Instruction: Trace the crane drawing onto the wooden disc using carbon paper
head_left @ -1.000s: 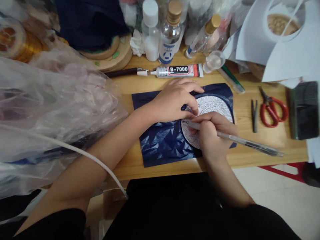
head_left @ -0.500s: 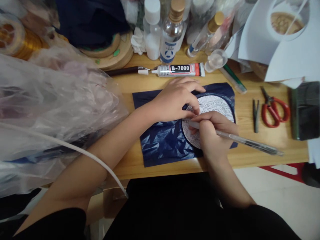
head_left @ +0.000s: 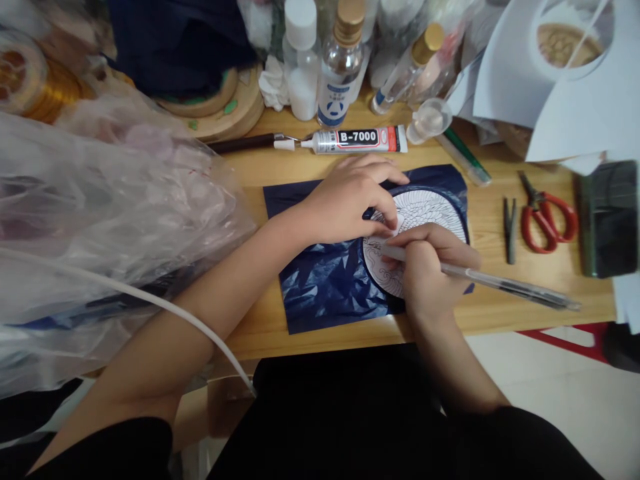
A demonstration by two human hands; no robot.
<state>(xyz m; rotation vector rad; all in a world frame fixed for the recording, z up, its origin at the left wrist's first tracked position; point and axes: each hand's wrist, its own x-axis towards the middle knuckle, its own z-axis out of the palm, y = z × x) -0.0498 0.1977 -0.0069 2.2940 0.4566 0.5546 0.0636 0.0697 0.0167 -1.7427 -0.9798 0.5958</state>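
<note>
A round white sheet with fine line drawings (head_left: 430,208) lies on dark blue glossy paper (head_left: 335,287) on the wooden table. My right hand (head_left: 433,270) is closed round a clear pen (head_left: 510,285), its tip end over the left part of the disc and its back end pointing right. Resting on the blue paper and the disc's upper left edge, my left hand (head_left: 357,200) has its fingers spread and bent. The thumb and index fingertip of that hand are near each other on the disc, close to the right hand's fingertips.
Behind the blue paper lies a B-7000 glue tube (head_left: 360,140), with bottles (head_left: 340,80) beyond. Tweezers (head_left: 510,230), red-handled pliers (head_left: 549,220) and a dark case (head_left: 610,220) are at the right. Clear plastic bags (head_left: 110,200) fill the left, and a white cable (head_left: 190,320) crosses my left forearm.
My right hand and the pen have shifted slightly to the right. The left hand keeps its pose on the disc; the whole view has moved a little.
</note>
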